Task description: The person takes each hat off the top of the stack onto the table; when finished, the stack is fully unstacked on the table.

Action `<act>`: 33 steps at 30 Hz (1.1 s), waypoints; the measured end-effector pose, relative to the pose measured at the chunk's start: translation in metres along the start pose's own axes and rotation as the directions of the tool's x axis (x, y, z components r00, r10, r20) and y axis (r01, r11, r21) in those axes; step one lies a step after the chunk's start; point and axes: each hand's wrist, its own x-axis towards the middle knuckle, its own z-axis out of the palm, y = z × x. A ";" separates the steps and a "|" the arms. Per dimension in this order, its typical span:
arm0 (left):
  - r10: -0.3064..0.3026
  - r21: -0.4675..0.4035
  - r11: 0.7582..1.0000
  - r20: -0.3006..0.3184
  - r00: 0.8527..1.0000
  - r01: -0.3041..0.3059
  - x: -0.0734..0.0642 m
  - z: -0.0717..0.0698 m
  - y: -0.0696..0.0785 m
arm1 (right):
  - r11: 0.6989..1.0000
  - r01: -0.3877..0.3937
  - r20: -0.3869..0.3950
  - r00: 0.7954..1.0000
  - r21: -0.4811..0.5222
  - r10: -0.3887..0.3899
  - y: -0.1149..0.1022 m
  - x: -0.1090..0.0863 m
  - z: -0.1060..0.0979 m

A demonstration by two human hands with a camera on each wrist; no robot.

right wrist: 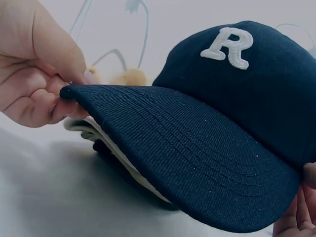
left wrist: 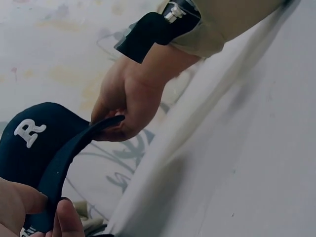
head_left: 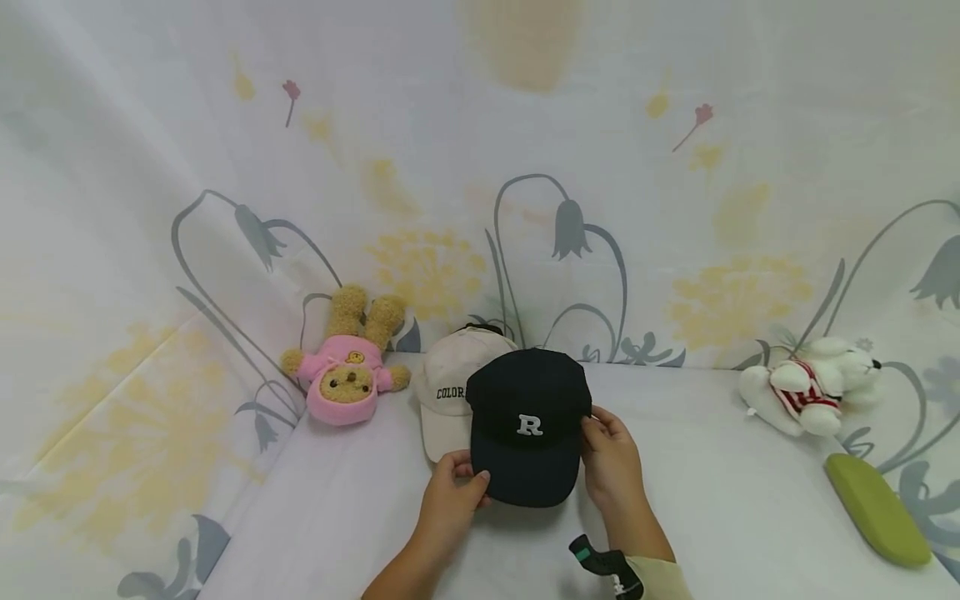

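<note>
Nearest the camera, a khaki sleeve and a black wrist device sit on the right arm at the bottom of the head view. Largest of all is the pale fabric backdrop, printed with grey bell-shaped flowers and yellow blooms, rising behind and along the sides. Before it spreads a white worktop.

Over the middle of this worktop is a dark cap, its front towards the camera and its brim pointing down and forward, held up at a tilt. The left hand pinches the left edge of the brim between thumb and fingers; the right hand grips the cap's opposite side, thumb and fingers closed on its edge.

Partly hidden behind it, to the left, a beige cap bears dark lettering that begins "COLOR". Whether the two caps touch, I cannot tell.

Further left, a brown teddy bear in a pink hooded top lies with its legs up against the backdrop and its head towards the camera. At the far right, a white plush dog in red-and-white stripes lies on its side, and nearer, by the worktop's right edge, is an elongated green case. Smallest is the raised white R on the dark cap's front.
</note>
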 end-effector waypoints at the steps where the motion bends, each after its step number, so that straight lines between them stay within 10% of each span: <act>1: 0.001 0.000 1.000 0.005 1.000 -0.001 -0.001 0.003 0.001 | 1.000 -0.001 -0.005 1.000 0.003 0.001 -0.002 -0.001 -0.003; 33: 0.035 0.033 0.999 0.105 0.994 -0.039 0.016 0.083 -0.011 | 0.994 -0.070 -0.097 0.993 -0.085 0.062 -0.014 0.016 -0.088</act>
